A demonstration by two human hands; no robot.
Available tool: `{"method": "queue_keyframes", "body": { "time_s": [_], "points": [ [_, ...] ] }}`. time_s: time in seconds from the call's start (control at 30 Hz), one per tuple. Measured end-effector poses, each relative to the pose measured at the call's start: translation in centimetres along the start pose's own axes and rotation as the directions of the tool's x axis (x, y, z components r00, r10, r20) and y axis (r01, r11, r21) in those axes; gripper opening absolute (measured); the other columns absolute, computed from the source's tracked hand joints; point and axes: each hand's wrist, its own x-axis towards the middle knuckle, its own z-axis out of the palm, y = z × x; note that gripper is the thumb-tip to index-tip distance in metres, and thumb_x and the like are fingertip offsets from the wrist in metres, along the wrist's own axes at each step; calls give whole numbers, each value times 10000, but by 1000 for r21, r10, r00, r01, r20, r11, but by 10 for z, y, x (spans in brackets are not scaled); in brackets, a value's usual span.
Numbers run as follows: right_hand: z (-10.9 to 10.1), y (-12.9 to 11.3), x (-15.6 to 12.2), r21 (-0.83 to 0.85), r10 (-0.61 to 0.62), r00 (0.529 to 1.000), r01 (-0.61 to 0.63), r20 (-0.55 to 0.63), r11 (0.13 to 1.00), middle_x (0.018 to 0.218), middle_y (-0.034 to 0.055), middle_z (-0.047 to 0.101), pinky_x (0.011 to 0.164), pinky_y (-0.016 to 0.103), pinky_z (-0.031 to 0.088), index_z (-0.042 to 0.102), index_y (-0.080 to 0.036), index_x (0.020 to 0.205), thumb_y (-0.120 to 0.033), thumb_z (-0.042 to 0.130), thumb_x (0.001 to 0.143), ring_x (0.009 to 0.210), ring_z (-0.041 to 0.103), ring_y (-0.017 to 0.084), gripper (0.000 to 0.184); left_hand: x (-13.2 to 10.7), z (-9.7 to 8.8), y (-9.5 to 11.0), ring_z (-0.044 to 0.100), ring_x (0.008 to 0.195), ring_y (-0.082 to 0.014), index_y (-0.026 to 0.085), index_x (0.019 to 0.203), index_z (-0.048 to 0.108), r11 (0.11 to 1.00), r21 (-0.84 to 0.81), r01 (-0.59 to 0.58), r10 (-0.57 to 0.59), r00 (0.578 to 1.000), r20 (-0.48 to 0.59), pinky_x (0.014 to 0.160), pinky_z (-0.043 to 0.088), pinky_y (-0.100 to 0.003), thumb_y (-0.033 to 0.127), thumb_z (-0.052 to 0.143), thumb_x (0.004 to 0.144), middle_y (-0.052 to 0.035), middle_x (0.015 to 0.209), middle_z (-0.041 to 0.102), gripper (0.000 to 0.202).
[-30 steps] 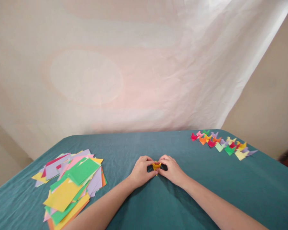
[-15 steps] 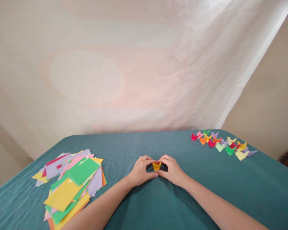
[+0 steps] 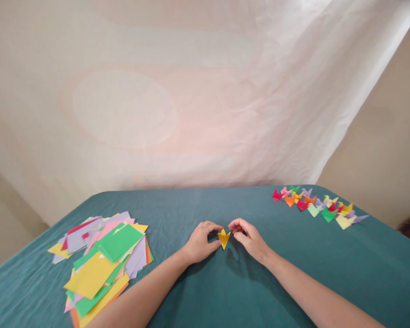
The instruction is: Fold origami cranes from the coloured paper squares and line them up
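Note:
A small yellow origami crane (image 3: 223, 238) is at the middle of the table, a pointed wing directed toward me. My left hand (image 3: 203, 241) grips its left side between thumb and fingers. Just to the right of the crane is my right hand (image 3: 249, 238), its index finger and thumb apart and nothing between them. A narrow gap separates the right fingertips from the crane.
A green cloth covers the table (image 3: 191, 205). On the left lies a messy pile of coloured paper squares (image 3: 92, 273). Several folded paper cranes (image 3: 314, 208) stand in rows at the far right. A pale curtain (image 3: 205, 114) hangs behind the table.
My right hand has let go of the crane and moved a little to the right. The crane stays in my left hand, its lower wing now showing.

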Motion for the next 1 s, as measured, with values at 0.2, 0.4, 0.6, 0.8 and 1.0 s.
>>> {"method": "queue_keyframes", "body": {
  "time_s": [0.2, 0.4, 0.6, 0.8, 1.0],
  "points": [
    [7, 4, -1, -199, -126, 992, 125, 9, 972, 827, 11, 576, 710, 275, 424, 597, -196, 845, -149, 580, 686, 748, 543, 151, 167, 0, 4, -2, 538, 953, -192, 212, 1002, 633, 999, 35, 6, -5, 999, -43, 887, 389, -313, 142, 604, 696, -39, 986, 618, 315],
    [8, 6, 0, -282, -158, 987, 162, 38, 946, 803, 14, 578, 715, 276, 419, 644, -202, 794, -146, 601, 710, 740, 552, 147, 110, -1, 6, -2, 532, 949, -208, 215, 999, 638, 998, 60, 17, -13, 998, -64, 875, 394, -331, 221, 654, 696, -50, 980, 609, 303],
    [7, 2, 0, -272, -165, 985, 174, 57, 946, 788, 18, 566, 694, 266, 424, 670, -205, 750, -153, 577, 768, 724, 552, 139, 108, -1, 6, 0, 532, 946, -200, 226, 930, 665, 999, 47, 25, -22, 997, -73, 876, 391, -326, 257, 651, 728, -45, 968, 604, 205],
    [5, -6, -3, -214, -219, 974, 226, 57, 950, 795, 20, 554, 693, 265, 434, 669, -206, 785, -185, 577, 792, 743, 550, 142, 94, -1, 5, 3, 534, 945, -189, 244, 911, 684, 1000, 3, 18, -17, 995, -95, 876, 392, -313, 260, 649, 744, -40, 959, 600, 172],
    [5, -9, -3, -174, -254, 967, 255, 28, 951, 802, 25, 547, 697, 263, 440, 661, -204, 811, -196, 551, 819, 754, 548, 141, 111, -2, 5, 3, 539, 934, -192, 261, 902, 698, 999, 4, 32, -31, 996, -86, 861, 396, -307, 290, 664, 732, -32, 944, 609, 175]
  ]
}}
